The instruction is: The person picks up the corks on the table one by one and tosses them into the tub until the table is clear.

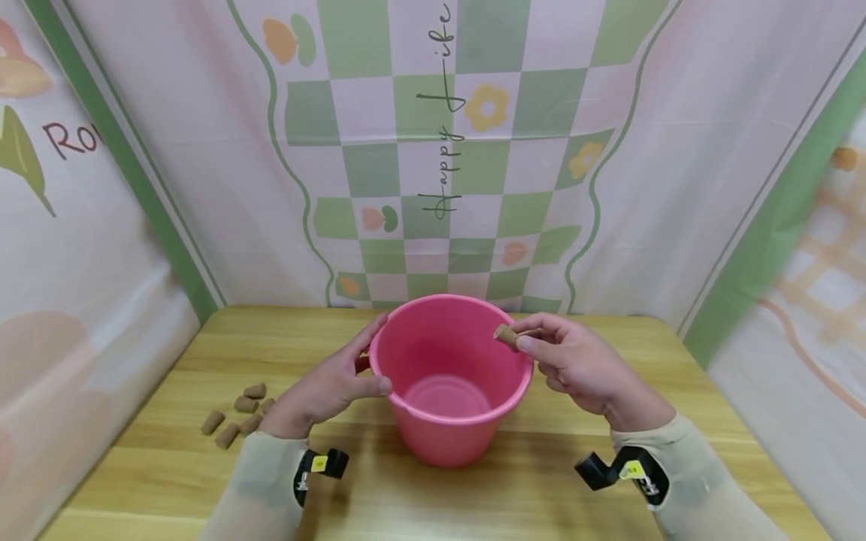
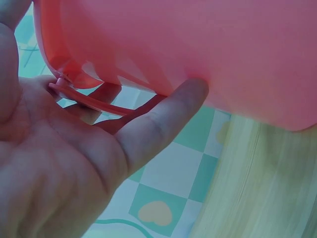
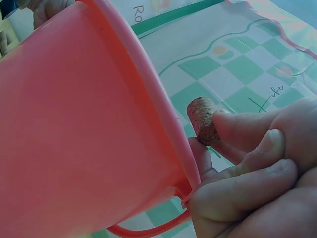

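Observation:
A pink plastic bucket (image 1: 446, 442) stands on the wooden table with its mouth tipped toward the head camera; no objects show on its inner bottom. My left hand (image 1: 338, 383) holds its left side, the thumb over the rim and the fingers spread along the outer wall near the handle (image 2: 94, 101). Between thumb and fingertips, my right hand (image 1: 575, 361) pinches a brown cork (image 1: 506, 336) above the bucket's right rim. In the right wrist view the same cork (image 3: 202, 120) is just beyond the rim, with the lower fingers close against the bucket's edge.
Several more corks (image 1: 246, 404) lie loose on the table (image 1: 541, 496) at the left, partly behind my left forearm. A printed cloth (image 1: 433, 165) with green checks hangs behind the table, and similar cloth walls close off both sides.

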